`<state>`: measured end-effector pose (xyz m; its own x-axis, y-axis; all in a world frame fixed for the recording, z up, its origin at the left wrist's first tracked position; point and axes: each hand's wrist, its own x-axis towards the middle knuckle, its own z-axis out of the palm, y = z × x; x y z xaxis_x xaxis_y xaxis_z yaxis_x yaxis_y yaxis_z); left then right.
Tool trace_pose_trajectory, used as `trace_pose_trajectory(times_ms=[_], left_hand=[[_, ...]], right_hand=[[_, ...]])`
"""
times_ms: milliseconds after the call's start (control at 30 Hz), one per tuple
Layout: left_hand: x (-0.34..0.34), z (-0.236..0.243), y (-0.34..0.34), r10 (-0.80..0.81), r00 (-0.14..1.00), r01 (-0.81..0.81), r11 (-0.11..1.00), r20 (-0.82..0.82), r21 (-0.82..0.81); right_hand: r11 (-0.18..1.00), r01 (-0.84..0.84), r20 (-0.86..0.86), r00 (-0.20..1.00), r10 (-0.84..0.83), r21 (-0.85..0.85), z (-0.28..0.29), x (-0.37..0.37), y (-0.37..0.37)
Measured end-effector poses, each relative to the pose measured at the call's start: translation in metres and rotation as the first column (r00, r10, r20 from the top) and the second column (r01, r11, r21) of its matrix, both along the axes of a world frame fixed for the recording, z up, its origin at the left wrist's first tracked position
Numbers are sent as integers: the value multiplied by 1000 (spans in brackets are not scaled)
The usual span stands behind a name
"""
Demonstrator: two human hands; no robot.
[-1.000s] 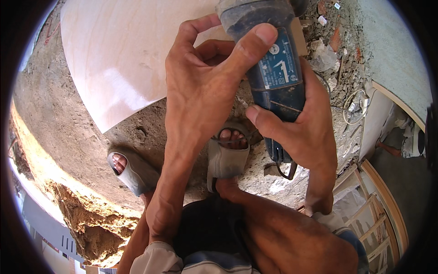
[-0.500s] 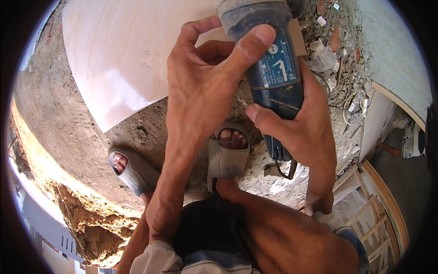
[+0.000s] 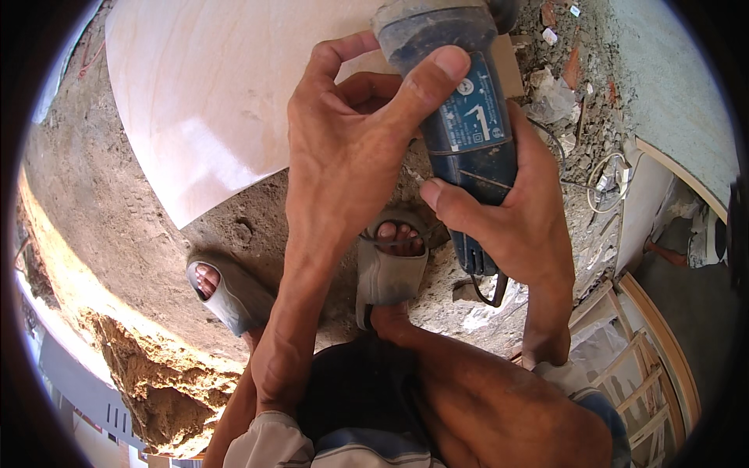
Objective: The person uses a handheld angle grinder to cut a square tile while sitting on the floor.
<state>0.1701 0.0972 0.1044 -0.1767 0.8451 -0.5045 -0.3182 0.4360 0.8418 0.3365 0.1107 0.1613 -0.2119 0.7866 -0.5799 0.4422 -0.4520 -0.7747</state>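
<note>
1. My right hand [image 3: 511, 214] is clamped round the rear of the dusty, dark-blue, cylindrical power tool with a grey head [image 3: 470, 125]: thumb on the near side, fingers wrapping the far side. This rear grip probably carries most of its weight.
2. My left hand [image 3: 351, 148] closes more lightly on the front, thumb flat across the body, fingers passing behind, where their tips are hidden. I judge this steadies the heavier head end.
3. The tool hangs between my hands, raised above the rough earth floor, its head up and away from me, partly out of view. Its thin black cord [image 3: 500, 293] leaves the rear end below my right palm, clear of my fingers.
4. My grey-brown, open-toed sandals [image 3: 392, 273] stand apart, likely for balance.
5. Past my left hand lies a pale, glossy, wood-grained sheet [image 3: 207, 93], apart from the tool.
</note>
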Motion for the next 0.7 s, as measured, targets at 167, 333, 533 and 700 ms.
trace_pose_trajectory(times_ms=[167,333,533,700], left_hand=[[-1,0,1,7,1000,-7,1000,-4,6],[0,-1,1,-8,1000,8,1000,-20,-9],[0,-1,2,-11,999,11,1000,-50,-15],[0,-1,1,-7,1000,7,1000,-27,-4]], right_hand=[[999,-9,6,1000,9,-46,3,-2,4],[999,-10,17,1000,11,-48,2,0,4],[1000,16,-26,1000,-16,-12,-3,0,2],[1000,-6,-5,1000,6,-15,-2,1,2]])
